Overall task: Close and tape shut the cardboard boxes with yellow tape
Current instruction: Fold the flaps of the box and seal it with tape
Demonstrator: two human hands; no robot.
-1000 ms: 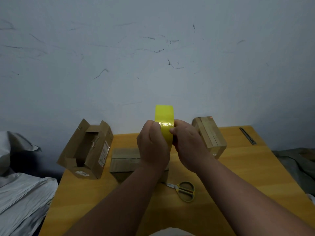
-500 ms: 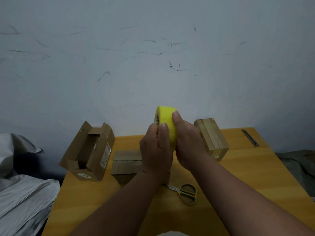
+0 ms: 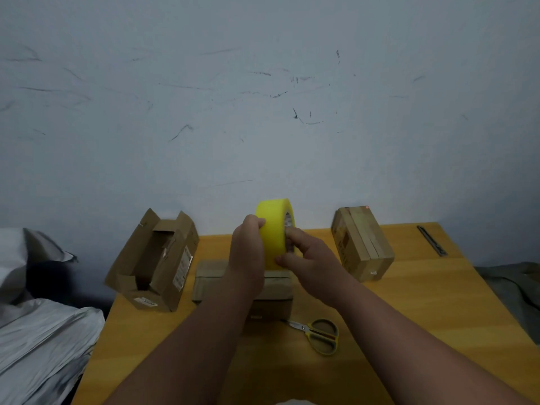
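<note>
Head view showed both hands raised over the yellow desk (image 3: 409,302), holding the roll of yellow tape (image 3: 271,229) on edge above the middle box (image 3: 210,280). The left hand (image 3: 248,252) had its fingers curled over the roll's left rim, its grip wrapped on the outer band. The right hand (image 3: 306,261) pinched at the roll's right face, fingertips against the edge by the core.

Compared with 1 s before, the roll had been turned: then its narrow band faced the camera with both thumbs on top; at this moment the right side face and core had swung into sight, and the right fingers had dropped from the top to the side. No loose strip of tape was visible, so I judged the person was hunting for the free end, with taping not yet begun.

3 boxes sat on the desk. The left box (image 3: 152,258) lay with its flaps open. The middle box looked folded shut, partly hidden behind the forearms. The right box (image 3: 362,244) stood closed, with pale strips along its top that seemed to be tape. Scissors (image 3: 320,334) lay near the middle box, blades pointing left. A dark slim tool (image 3: 432,240) rested at the far right edge; what it was I could not tell.
</note>
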